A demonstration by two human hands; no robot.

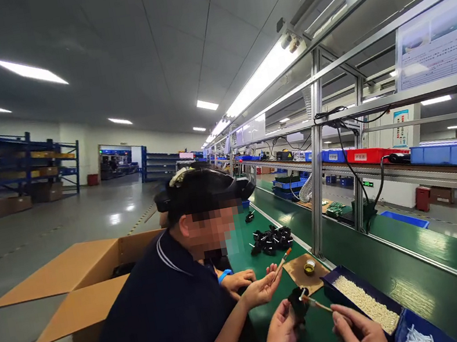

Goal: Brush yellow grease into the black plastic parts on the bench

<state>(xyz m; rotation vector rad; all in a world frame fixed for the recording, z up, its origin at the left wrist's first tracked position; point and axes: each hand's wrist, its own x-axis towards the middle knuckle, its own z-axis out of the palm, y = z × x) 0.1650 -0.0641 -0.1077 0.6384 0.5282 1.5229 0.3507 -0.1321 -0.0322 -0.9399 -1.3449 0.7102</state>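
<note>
My left hand [279, 330] is closed on a small black part [297, 306], holding it up above the green bench. A white pin [303, 292] sticks out of the part's top. My right hand [357, 330] pinches the wooden handle of a small brush [322, 305], whose tip meets the part near the pin. Just beyond, a brown board [296, 268] carries a small open jar [309, 267]. Beside my right hand stands a dark blue bin of cream-coloured small pieces [365, 301], and nearer me a blue bin with white pins [417, 338].
A co-worker [156, 313] leans in on the left, one hand [261, 290] holding another brush [283, 261]. Several black parts [271, 240] lie heaped on the green bench [238, 228]. An open carton [77, 268] stands behind the co-worker. A metal frame post [321, 202] rises at the right.
</note>
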